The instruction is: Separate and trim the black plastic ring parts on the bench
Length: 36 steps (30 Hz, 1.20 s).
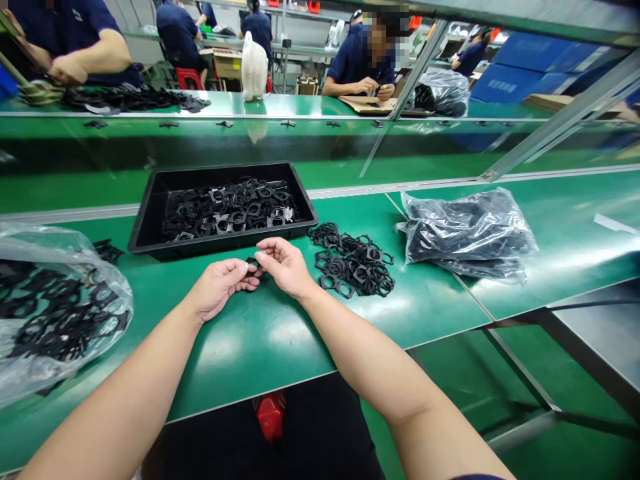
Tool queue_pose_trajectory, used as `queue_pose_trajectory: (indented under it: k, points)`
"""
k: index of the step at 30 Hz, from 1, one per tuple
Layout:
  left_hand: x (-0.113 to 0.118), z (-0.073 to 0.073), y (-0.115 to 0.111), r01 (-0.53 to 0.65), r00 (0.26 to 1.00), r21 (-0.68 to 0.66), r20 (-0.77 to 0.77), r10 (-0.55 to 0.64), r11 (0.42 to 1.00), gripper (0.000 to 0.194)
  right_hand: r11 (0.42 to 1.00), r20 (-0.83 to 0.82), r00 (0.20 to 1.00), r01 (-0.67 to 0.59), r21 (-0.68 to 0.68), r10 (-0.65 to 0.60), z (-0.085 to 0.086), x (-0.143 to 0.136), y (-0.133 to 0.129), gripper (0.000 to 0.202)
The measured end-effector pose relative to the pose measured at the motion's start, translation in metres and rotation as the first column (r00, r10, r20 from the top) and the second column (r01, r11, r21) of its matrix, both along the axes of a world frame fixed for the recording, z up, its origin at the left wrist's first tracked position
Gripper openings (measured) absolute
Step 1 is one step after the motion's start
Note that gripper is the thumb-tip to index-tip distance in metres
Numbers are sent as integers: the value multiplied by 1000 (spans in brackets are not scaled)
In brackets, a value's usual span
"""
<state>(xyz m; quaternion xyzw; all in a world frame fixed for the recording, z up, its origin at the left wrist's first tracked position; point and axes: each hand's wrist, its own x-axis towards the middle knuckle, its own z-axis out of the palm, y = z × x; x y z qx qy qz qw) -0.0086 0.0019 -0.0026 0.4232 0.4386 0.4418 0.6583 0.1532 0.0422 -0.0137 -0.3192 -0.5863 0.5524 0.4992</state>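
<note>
My left hand (223, 285) and my right hand (283, 267) meet over the green table, in front of a black tray. Between their fingertips is a small black plastic part (253, 264), mostly covered by the fingers. Both hands are closed on it, thumbs on top. The black tray (165, 251) holds many black parts with round openings, some with silvery pieces. Right of my right hand lies a loose pile of black ring-shaped parts (353, 261). To the left, an open clear plastic bag (123, 300) contains more black parts.
A sealed clear bag of black parts (465, 230) lies on the table at right. Beyond the tray runs a conveyor belt (320, 143) with small black parts spaced along its far edge. Co-workers sit across it. A slanted metal post (420, 60) rises at the right.
</note>
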Motion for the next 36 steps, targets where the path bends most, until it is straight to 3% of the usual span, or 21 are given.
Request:
queue_pose_trajectory:
  k: [5,10,18,24,31,36]
  points:
    - [1,2,2,-38,991,-15,127,40,999,24,967,149,971,157,198,-188,2,3,0,23]
    - [1,-1,3,-33,991,19,134,30,999,21,908,249,924,183,378,-290,6,5,-3,16]
    - [2,-1,2,-34,990,41,136,28,999,21,879,242,923,166,448,-298,7,5,-3,12]
    - [2,-1,2,-44,989,48,142,37,998,21,882,208,949,119,456,-236,8,5,-3,7]
    - [2,-2,2,-31,986,64,167,20,997,17,912,185,941,204,355,-282,8,3,-5,13]
    - [2,-1,2,-25,986,69,168,13,997,18,897,165,950,182,402,-266,9,4,-4,10]
